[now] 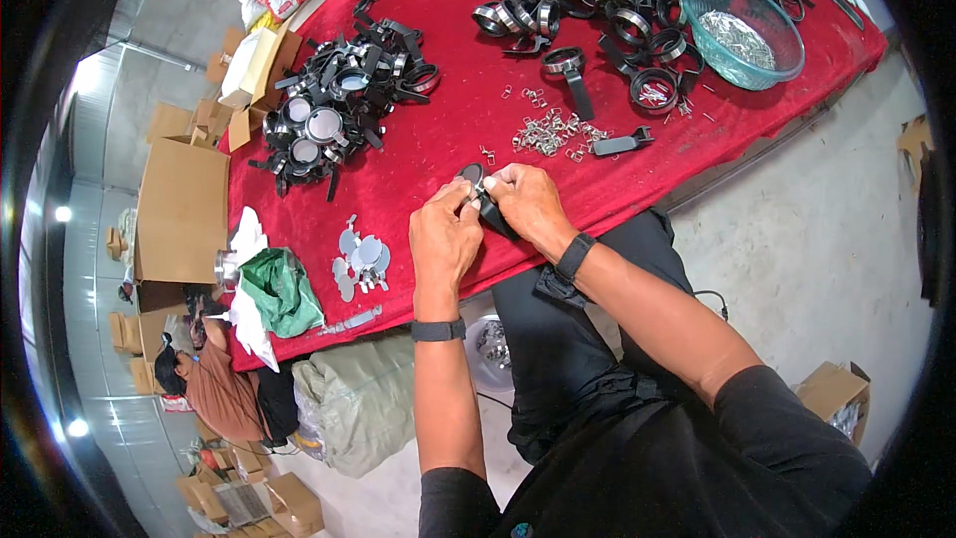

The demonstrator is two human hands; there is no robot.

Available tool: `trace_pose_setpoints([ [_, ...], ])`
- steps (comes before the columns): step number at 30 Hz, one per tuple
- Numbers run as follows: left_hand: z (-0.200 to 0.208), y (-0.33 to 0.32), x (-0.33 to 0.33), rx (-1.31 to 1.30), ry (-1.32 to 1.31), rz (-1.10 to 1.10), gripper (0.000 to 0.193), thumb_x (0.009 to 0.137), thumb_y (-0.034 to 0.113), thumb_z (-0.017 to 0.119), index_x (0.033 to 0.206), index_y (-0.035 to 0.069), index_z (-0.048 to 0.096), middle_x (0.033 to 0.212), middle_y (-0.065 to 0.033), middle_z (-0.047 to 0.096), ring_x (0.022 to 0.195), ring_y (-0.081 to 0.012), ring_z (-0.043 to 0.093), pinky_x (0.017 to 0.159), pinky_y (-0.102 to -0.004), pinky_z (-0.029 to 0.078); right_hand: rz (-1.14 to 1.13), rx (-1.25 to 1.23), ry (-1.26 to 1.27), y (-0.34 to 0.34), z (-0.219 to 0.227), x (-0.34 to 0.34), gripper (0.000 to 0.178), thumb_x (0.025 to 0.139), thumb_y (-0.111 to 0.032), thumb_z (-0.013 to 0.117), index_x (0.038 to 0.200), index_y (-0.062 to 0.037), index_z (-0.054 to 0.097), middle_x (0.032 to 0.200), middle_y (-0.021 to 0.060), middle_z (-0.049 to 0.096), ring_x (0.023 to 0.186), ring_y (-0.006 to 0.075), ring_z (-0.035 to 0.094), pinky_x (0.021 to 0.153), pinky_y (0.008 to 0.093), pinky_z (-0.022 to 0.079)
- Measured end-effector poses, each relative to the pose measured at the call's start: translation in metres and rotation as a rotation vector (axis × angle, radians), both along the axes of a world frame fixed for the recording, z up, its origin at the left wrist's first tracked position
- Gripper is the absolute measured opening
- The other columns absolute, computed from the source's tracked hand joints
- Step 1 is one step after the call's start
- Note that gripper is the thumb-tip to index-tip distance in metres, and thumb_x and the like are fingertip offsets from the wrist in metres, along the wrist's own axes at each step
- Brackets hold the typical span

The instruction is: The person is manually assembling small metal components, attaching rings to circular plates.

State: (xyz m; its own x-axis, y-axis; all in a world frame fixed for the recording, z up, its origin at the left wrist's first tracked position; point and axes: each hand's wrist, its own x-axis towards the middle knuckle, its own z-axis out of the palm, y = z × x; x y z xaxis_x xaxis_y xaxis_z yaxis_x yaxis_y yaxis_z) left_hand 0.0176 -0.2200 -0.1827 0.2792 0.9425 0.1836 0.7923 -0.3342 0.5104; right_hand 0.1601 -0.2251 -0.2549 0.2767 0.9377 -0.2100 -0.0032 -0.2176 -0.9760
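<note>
Black part, one, in hand above the near edge of the red cloth: middle covered by fingers; only a rounded dark end and a black handle show, the join hard to make out. A bright speck at the fingertips is too small to identify. Left hand: fingers curled, thumb and fingertips closed on the part from its left side; the undersides of the fingers are hidden. Right hand: thumb and forefinger drawn together on the part's right side, remaining fingers bent; whether a small clip is also pinched there cannot be told. Part lies between the two sets of fingertips, touching both, rounded end beyond them, handle slanting below toward the lap. Clips, a loose heap, just beyond the right hand; one black handle beside them. Grey discs, overlapping, count unclear, left of the left hand. Assembled pieces, tangled, far left. Rings, heaped, cut by the upper edge. Green bowl, with small metal pieces inside. White tub, partly hidden behind a leg and the left forearm.
</note>
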Motion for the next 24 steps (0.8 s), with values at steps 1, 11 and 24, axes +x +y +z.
trace_pose_setpoints([
  [1,0.000,0.000,0.000,-0.001,-0.006,0.000,0.032,0.093,0.007,0.068,0.122,-0.002,0.078,0.128,-0.0242,0.077,0.122,-0.0371,0.074,0.109,-0.0406,0.056,0.001,-0.001,0.002,-0.001,0.001,0.000,0.030,0.098,-0.031,0.075,0.100,-0.0016,0.081,0.091,0.0229,0.079,0.088,0.0368,0.079,0.081,0.0490,0.059],
  [11,-0.003,0.001,0.000,-0.010,-0.031,0.001,0.034,0.091,0.007,0.067,0.121,-0.004,0.079,0.129,-0.0284,0.074,0.123,-0.0417,0.072,0.111,-0.0443,0.055,0.030,0.051,-0.111,-0.006,0.016,0.000,0.027,0.097,-0.028,0.074,0.102,-0.0021,0.079,0.096,0.0236,0.078,0.093,0.0427,0.076,0.082,0.0521,0.057],
  [24,-0.006,-0.003,0.003,-0.019,-0.086,0.034,0.035,0.090,0.006,0.068,0.122,-0.004,0.079,0.131,-0.0285,0.074,0.126,-0.0416,0.072,0.113,-0.0435,0.054,0.039,0.578,-0.314,-0.043,0.004,-0.003,0.023,0.102,-0.013,0.068,0.122,-0.0028,0.074,0.114,0.0177,0.069,0.102,0.0382,0.071,0.089,0.0459,0.058],
])
